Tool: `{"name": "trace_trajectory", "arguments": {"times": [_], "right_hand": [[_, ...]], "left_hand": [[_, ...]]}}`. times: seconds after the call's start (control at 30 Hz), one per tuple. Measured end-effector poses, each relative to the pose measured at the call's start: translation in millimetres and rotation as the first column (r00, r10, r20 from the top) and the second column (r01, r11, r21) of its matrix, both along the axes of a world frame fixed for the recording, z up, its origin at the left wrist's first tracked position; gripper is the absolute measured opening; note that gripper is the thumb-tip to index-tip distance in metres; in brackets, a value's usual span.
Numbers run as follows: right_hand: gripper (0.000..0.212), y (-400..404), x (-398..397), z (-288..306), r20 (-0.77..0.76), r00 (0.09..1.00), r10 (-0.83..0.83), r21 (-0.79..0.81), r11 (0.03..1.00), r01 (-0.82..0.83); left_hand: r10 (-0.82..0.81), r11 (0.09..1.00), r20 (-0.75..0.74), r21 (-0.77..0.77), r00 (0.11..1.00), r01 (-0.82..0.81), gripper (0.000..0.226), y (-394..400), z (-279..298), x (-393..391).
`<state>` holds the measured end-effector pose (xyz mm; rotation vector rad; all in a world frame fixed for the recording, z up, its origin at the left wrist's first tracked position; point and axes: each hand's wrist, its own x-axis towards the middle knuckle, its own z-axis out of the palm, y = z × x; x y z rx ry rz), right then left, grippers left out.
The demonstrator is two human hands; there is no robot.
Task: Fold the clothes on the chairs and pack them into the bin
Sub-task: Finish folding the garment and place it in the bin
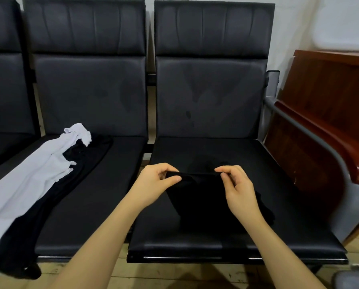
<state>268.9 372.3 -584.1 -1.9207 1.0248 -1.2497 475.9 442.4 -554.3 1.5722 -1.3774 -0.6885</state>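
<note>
A black garment [203, 203] hangs over the seat of the right-hand black chair [232, 151], held up by its top edge. My left hand [155, 182] pinches the left end of that edge. My right hand [237, 188] pinches the right end between thumb and fingers. On the middle chair [116, 163] lie a white garment [30, 170] and another black garment [55, 195], both draped over the seat's left side and front edge. No bin is in view.
A third black chair [1, 90] stands at the far left. A brown wooden desk [328, 97] with a rounded edge stands close to the right chair's metal armrest [299, 128]. The floor [174, 274] is pale wood. A grey object [353, 279] shows at the bottom right corner.
</note>
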Motion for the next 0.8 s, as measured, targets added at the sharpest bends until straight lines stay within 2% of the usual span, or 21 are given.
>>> {"name": "trace_trajectory", "arguments": {"times": [0.1,0.17,0.23,0.33,0.47,0.57,0.67,0.8], "right_hand": [[0.022,5.3,1.4,-2.3,-0.060,0.998,0.020,0.018,1.000,-0.019],[0.013,12.9,9.9,-5.1,-0.114,0.993,0.040,0.047,0.998,-0.035],[0.025,21.4,19.9,-6.1,-0.177,0.984,0.028,0.049,0.999,-0.020],[0.040,27.8,34.9,-3.8,-0.175,0.982,-0.068,-0.019,0.998,0.066],[0.017,22.6,44.3,-4.3,-0.117,0.975,-0.189,-0.117,0.978,0.175],[0.014,17.7,40.2,-4.1,-0.073,0.988,-0.137,-0.095,0.987,0.130],[0.013,14.8,34.0,-3.1,-0.092,0.993,-0.074,-0.159,0.986,0.059],[0.022,25.5,35.9,4.8,-0.069,0.997,0.020,-0.148,0.989,-0.030]], "left_hand": [[0.036,0.995,-0.126,-0.089,0.991,-0.047,0.011,0.3,3.3,-6.3],[0.048,0.988,-0.145,-0.138,0.988,-0.068,0.008,-0.8,4.7,-11.1],[0.042,0.983,-0.132,-0.169,0.990,-0.065,0.006,-1.8,6.1,-14.9],[0.036,0.981,-0.075,-0.188,0.997,-0.049,0.008,-3.6,7.7,-17.6],[0.043,0.975,0.003,-0.220,0.999,-0.041,0.013,-2.4,8.0,-16.6],[0.123,0.952,0.032,-0.287,0.992,-0.109,0.015,-1.1,4.2,-10.7],[0.207,0.929,-0.113,-0.289,0.972,-0.231,0.015,-0.3,2.5,-7.4],[0.216,0.906,-0.303,-0.293,0.928,-0.307,0.015,0.8,8.2,-12.1]]}}
